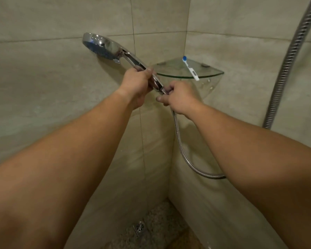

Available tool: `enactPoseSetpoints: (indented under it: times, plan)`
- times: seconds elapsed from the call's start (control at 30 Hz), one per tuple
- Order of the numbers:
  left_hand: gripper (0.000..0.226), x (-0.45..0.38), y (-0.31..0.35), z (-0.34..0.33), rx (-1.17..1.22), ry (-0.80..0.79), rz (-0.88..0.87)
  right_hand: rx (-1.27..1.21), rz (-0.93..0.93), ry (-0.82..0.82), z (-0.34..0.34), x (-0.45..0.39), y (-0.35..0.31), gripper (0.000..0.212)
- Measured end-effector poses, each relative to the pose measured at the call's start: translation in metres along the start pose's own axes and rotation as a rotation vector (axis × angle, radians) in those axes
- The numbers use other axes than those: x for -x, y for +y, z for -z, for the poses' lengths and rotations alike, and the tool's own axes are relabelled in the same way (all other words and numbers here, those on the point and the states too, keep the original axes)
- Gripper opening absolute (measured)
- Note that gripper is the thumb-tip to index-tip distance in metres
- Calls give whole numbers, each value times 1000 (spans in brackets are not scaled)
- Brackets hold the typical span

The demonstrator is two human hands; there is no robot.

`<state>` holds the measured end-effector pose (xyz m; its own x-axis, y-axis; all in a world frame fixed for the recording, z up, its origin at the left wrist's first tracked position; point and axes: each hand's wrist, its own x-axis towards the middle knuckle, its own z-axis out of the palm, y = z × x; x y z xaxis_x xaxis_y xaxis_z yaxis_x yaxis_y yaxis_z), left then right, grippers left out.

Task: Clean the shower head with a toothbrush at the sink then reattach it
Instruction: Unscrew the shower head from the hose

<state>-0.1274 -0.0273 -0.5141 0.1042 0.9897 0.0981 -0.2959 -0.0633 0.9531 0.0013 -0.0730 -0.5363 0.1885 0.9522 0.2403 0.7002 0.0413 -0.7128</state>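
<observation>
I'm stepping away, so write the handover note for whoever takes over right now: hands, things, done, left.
Left hand: grips the handle of the shower head, held up with its face turned to the left wall.
Right hand: fingers curled round the joint where the hose meets the handle.
Toothbrush: untouched on the glass corner shelf, blue head toward the corner, handle end past the front edge.
Done: shower head is in hand, off any wall mount.
Left: whether the head and hose are joined is hidden by the right hand. No sink in view; the brushing there appears not yet done.
</observation>
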Motion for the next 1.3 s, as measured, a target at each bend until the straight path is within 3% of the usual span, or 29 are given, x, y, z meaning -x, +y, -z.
enactPoseSetpoints:
  times: [0.17, 0.23, 0.37, 0.43, 0.53, 0.63, 0.83, 0.93, 1.03, 1.3]
  plan:
    - [10, -1, -2, -2, 34, 30, 4, -157, 38, -202, 3, -5, 4, 12]
    - [11, -3, -2, 0, 34, 29, 7, -160, 30, -219, 0, -9, 5, 18]
    - [8, -5, -7, 2, 0, 14, 9, -15, 57, -102, -7, -15, 10, 16]
    - [12, -6, -9, 1, -6, 9, 4, -34, 46, -53, -9, -15, 13, 26]
    - [15, -7, -13, -1, -12, 4, 4, -127, 47, -102, -8, -13, 21, 34]
    - [12, -11, -19, -4, -3, 13, 12, -104, 60, -157, -6, -14, 27, 22]
    - [13, -21, -31, -10, 15, 42, 41, -78, 34, -78, -8, -26, 36, 18]
    - [16, -25, -33, -11, 2, 32, 50, -78, 28, -47, -8, -31, 41, 25]
    - [16, -30, -37, -9, 6, 46, 44, -55, 44, -134, -11, -33, 43, 38]
    - [8, -40, -44, -9, -42, 35, 0, -86, 3, -69, -21, -45, 51, 22]
